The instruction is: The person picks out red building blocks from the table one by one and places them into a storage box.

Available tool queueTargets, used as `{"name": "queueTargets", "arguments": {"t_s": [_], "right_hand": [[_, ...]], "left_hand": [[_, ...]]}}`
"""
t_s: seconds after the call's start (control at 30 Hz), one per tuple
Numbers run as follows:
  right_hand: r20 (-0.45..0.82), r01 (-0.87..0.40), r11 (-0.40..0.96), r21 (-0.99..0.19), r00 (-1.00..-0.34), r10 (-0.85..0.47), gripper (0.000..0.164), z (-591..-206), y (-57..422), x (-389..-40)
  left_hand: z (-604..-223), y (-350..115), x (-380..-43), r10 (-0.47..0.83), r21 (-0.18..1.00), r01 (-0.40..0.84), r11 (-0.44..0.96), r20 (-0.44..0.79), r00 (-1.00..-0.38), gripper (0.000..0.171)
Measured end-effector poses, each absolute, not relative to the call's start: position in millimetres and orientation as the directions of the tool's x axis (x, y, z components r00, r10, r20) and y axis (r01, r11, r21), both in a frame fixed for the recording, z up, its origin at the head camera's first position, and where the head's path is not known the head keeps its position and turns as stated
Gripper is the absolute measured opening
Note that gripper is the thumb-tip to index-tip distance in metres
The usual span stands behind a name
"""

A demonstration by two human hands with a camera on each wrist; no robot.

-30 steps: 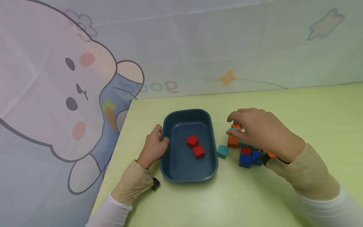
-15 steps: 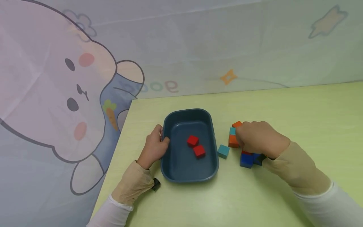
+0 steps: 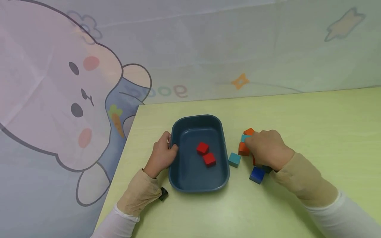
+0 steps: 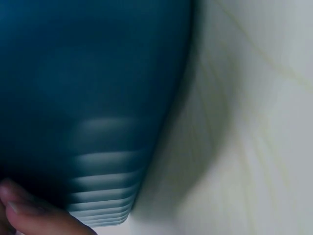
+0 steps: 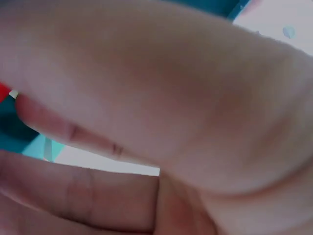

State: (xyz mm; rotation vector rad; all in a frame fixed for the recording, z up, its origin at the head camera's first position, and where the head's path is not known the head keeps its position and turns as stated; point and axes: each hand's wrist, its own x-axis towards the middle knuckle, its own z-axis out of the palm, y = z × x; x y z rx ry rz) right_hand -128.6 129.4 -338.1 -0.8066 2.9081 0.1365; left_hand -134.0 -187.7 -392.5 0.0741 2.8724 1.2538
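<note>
My left hand (image 3: 161,154) grips the left rim of a dark blue tray (image 3: 197,185), fingers outside and thumb over the edge. Two red blocks (image 3: 202,148) lie inside. To the right of the tray, my right hand (image 3: 268,148) reaches down into a cluster of blocks with its fingers bent. A red block (image 3: 254,161) shows as a sliver under this hand; red also appears at the left edge of the right wrist view. The fingertips are hidden, so I cannot tell whether they pinch it. A blue block (image 3: 257,175) sits just in front of the hand.
Between tray and cluster lies a teal block (image 3: 234,159). Orange blocks (image 3: 243,149) and another teal block (image 3: 245,137) sit just left of the right hand. The pale yellow-green table (image 3: 190,215) meets a printed cloth backdrop (image 3: 190,49) behind.
My right hand has come down from above onto the blocks and shifted slightly left and nearer. The front blue block has slid nearer and turned. The left hand and tray have stayed put.
</note>
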Motion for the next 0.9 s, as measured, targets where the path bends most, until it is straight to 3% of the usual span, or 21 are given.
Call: {"name": "queueTargets", "arguments": {"t_s": [0.9], "right_hand": [[-0.198,-0.533,0.846,-0.014,-0.828,-0.525,0.025,-328.5,130.2,-129.6]], "left_hand": [[-393.4,-187.1,-133.8,0.051,0.735,0.046,0.676,0.016,-0.999,0.014]]}}
